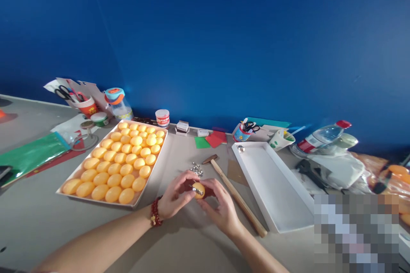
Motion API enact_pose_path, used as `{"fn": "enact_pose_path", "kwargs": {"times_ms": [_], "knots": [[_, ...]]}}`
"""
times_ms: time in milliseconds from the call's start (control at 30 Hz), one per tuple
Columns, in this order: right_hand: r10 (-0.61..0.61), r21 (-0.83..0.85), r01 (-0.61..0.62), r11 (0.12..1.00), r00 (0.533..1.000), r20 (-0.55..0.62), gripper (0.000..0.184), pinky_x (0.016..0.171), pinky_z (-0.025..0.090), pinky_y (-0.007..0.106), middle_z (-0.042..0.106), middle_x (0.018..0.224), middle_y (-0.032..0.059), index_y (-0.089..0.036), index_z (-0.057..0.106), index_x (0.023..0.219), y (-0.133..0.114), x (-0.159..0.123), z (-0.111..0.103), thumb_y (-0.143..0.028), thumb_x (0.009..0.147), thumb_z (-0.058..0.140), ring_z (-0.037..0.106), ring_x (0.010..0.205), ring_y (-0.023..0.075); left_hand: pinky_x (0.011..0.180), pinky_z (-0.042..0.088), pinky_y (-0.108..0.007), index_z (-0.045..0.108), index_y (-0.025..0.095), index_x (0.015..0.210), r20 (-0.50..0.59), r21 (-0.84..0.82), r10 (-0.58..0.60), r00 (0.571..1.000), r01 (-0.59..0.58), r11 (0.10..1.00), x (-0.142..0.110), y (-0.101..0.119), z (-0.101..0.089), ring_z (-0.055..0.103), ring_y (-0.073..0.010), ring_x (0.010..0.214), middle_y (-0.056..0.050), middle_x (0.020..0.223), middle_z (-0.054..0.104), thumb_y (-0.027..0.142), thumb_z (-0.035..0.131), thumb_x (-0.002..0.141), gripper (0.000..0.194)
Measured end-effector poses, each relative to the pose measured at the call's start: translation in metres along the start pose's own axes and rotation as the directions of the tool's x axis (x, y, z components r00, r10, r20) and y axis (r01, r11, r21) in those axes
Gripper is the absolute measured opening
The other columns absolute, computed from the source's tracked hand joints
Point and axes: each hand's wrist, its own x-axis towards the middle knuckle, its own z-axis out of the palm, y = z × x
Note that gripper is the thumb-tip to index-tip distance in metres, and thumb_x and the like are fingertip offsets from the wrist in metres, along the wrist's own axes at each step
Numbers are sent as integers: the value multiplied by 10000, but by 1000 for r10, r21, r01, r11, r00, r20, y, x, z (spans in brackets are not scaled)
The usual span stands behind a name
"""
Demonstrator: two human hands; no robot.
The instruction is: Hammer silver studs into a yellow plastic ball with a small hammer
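Found at lower centre of the frame: yellow ball [199, 190], held with small metal pieces against its face. Noted left hand [177, 194] with thumb and fingers pinching from the left, and right hand [221, 207] with thumb and fingers curved about the right side. Observed a bracelet [155, 212] on the left wrist.

Recorded just beyond the fingers: loose metal pile [197, 169], near the hammer [238, 195]. Seen running diagonally down from the centre, with handle end close beside the lower-left edge of the white box [278, 192] (tightest gap on the right). Located brown sheet [237, 172] between handle and box wall, plus metal cluster [241, 148] inside the box's upper-left corner.

Logged at left of centre: shallow tray [134, 203] filled with yellow balls, near edge slanting toward the left forearm. Noted tabletop [168, 158] showing as a strip between tray and pile, widening at the bottom of the frame.
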Motion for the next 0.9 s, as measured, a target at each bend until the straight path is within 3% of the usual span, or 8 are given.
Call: {"fn": "enact_pose_path", "kwargs": {"times_ms": [133, 300, 567, 900], "knots": [[-54, -93, 51, 994, 998, -27, 293, 732, 533, 306, 626, 1048, 78, -250, 578, 1156, -2, 1, -1, -215, 870, 626, 610, 866, 201, 921, 503, -390, 535, 195, 1221, 18, -70, -38, 999, 40, 997, 0, -6, 0, 566, -257, 1101, -125, 1190, 547, 339, 595, 893, 363], [-107, -241, 98, 966, 994, -25, 331, 753, 538, 326, 620, 1097, 95, -274, 552, 1191, -3, -1, 0, -205, 873, 614, 615, 915, 221, 880, 528, -388, 534, 197, 1207, 15, -75, -97, 995, 98, 992, 1, -9, 1, 626, -251, 1030, -112, 1117, 617, 324, 698, 824, 436], [-110, -287, 103, 952, 994, -8, 393, 809, 546, 368, 611, 1142, 112, -272, 501, 1251, -1, -3, 0, -218, 875, 600, 616, 977, 248, 888, 552, -385, 498, 204, 1242, -69, 118, 17, 997, -8, 993, -4, -8, 3, 641, -234, 1011, -113, 1149, 597, 269, 701, 813, 479], [-140, -299, 136, 945, 990, 10, 430, 833, 544, 376, 601, 1163, 107, -270, 495, 1263, 4, -4, 0, -166, 855, 582, 615, 999, 251, 885, 570, -371, 469, 220, 1276, -35, 403, 127, 991, -102, 909, -7, -1, 5, 621, -246, 1065, -119, 1206, 582, 229, 670, 823, 496]]}}
